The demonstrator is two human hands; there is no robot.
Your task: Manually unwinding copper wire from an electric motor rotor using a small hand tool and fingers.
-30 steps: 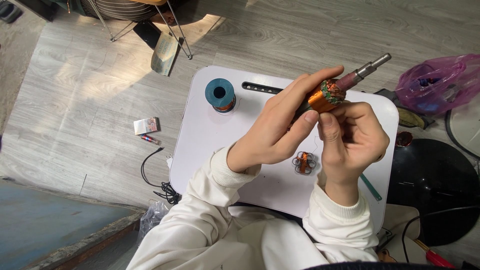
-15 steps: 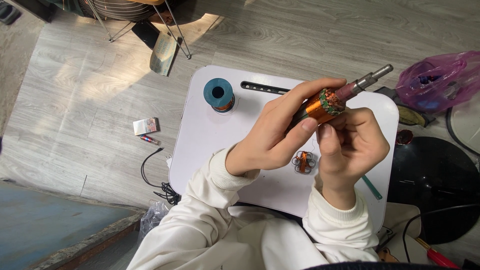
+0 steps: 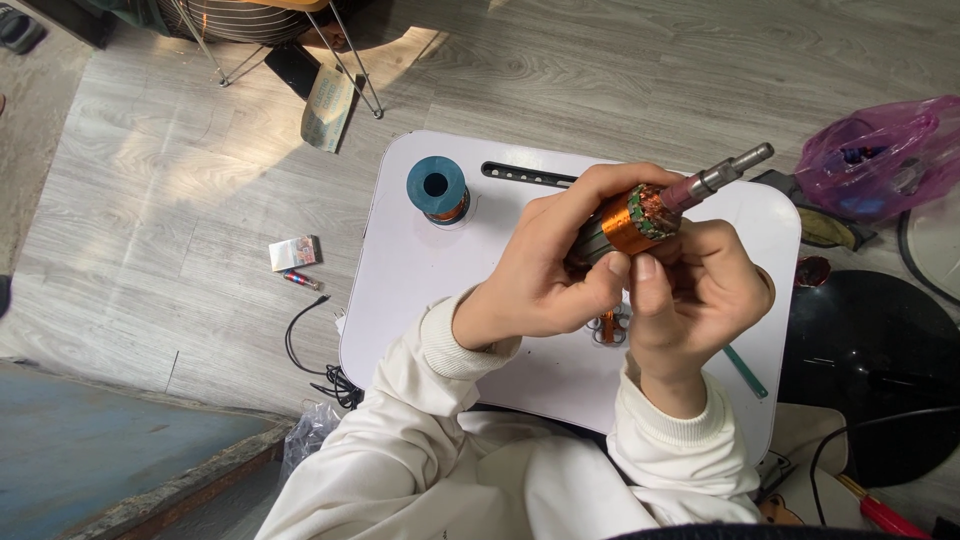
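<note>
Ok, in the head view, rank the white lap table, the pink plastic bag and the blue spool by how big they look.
1. White lap table
2. Pink plastic bag
3. Blue spool
The bag is cut off by the frame edge.

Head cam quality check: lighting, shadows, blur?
Head view: sunlight patches the wood floor at upper left, chair legs casting hard shadows; the white table is bright but not blown out; left hand, right hand and motor armature sharp, no visible motion blur.

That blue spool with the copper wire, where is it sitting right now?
In the head view, the blue spool stands upright at the far left corner of the white table, apart from both hands, beside the dark slot in the tabletop.
</note>
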